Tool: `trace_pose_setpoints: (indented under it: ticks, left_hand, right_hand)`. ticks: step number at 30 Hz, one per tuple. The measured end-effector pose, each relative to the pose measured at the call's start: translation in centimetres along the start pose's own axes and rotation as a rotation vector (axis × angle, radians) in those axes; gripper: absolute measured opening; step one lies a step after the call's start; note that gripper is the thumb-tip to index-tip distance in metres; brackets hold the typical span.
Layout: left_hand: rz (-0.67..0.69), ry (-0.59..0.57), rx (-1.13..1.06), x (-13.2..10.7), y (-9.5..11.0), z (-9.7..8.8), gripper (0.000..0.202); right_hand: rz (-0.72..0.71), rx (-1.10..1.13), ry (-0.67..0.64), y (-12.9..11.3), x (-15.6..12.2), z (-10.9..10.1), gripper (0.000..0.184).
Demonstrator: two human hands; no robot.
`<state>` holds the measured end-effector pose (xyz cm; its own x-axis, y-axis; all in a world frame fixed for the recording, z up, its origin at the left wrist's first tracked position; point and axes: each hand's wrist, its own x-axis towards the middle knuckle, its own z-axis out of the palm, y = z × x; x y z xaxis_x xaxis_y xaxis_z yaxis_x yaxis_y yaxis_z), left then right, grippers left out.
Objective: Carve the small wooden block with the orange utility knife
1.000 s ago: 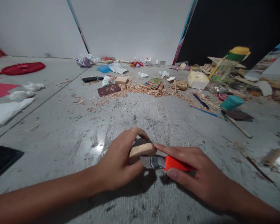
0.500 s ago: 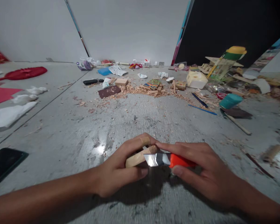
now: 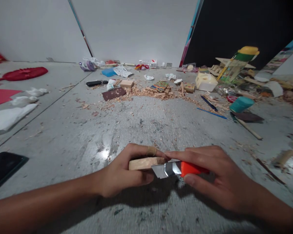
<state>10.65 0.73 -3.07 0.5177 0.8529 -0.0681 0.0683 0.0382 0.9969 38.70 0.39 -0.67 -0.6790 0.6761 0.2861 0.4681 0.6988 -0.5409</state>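
Observation:
My left hand [image 3: 127,174] is closed round a small pale piece of wood [image 3: 144,163], thumb along the near side and fingers along the far side. A tan bandage [image 3: 151,150] wraps one of its fingers. In my right hand [image 3: 217,175] is a utility knife [image 3: 191,169] with an orange-red handle and a wide metal blade. The blade points left, its tip at the near edge of the wood; whether it touches I cannot tell. My right forefinger reaches along the knife to the left fingertips. Both hands are just above the grey floor [image 3: 141,126].
Wood shavings [image 3: 146,92] and small blocks lie ahead. A dark phone [image 3: 7,169] rests at left, near white tissues [image 3: 14,113]. To the right are a blue brush [image 3: 215,114], a teal cylinder [image 3: 241,104] and a tall bottle with a yellow cap [image 3: 247,51].
The wood piece has turned from tilted to nearly level, and the left fingers have shifted with it. The knife has moved slightly down and right, its blade now angled lower.

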Motion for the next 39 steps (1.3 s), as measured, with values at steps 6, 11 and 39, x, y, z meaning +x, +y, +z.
trace_pose_setpoints:
  ticks: [6,11,39]
  left_hand:
    - [-0.024,0.005,-0.013,0.0,0.0,0.0,0.039]
    - [-0.049,-0.103,-0.037,0.1,0.9,-0.4,0.051]
    - [0.035,-0.104,0.146,-0.4,2.2,0.9,0.043]
  right_hand:
    - [0.007,-0.011,-0.003,0.2,-0.2,0.1,0.036]
    - [-0.015,0.029,0.007,0.1,-0.1,0.2,0.04]
    - [-0.126,-0.049,0.071,-0.5,0.0,0.0,0.035]
